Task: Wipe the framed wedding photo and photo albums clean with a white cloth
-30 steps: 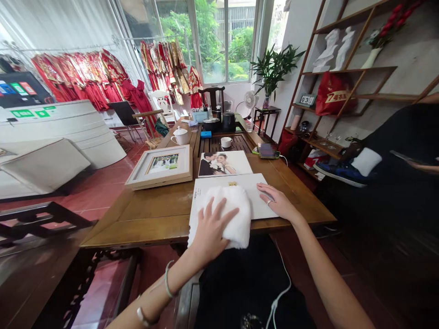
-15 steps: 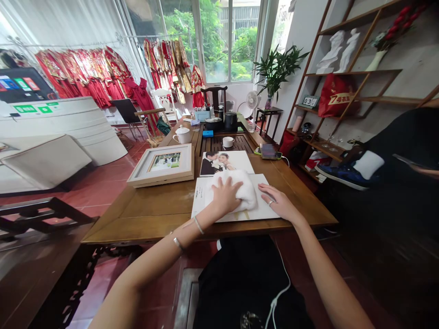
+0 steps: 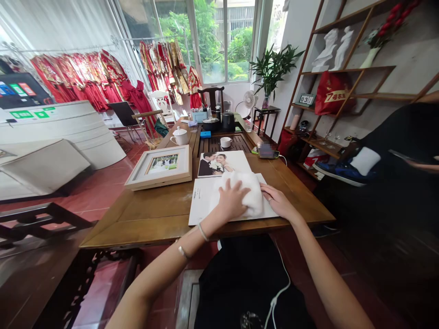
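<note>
My left hand (image 3: 233,199) presses on a bunched white towel (image 3: 254,194), its fingers spread and bent over the fluffy cloth. Under the towel lies a white photo panel (image 3: 203,208) with small print along its left side; the towel hides much of its face. My right hand (image 3: 278,201) rests open on the panel's right edge, fingers stretched toward the towel and touching or nearly touching it. Just behind is a flat photo print (image 3: 219,164) of a couple. To the left, a light wooden picture frame (image 3: 161,167) lies on the table, holding a smaller photo.
On the wooden table (image 3: 144,205) stand a lidded white cup (image 3: 179,136), a small white cup (image 3: 225,142), a blue box (image 3: 205,134) and a black pot (image 3: 227,121). A phone (image 3: 267,150) with a cable lies at right. Beside the table is a person in black (image 3: 404,137).
My left hand has slid the towel to the right across the panel, close to my right hand. My right hand stays at the panel's right edge. The whole view has shifted slightly.
</note>
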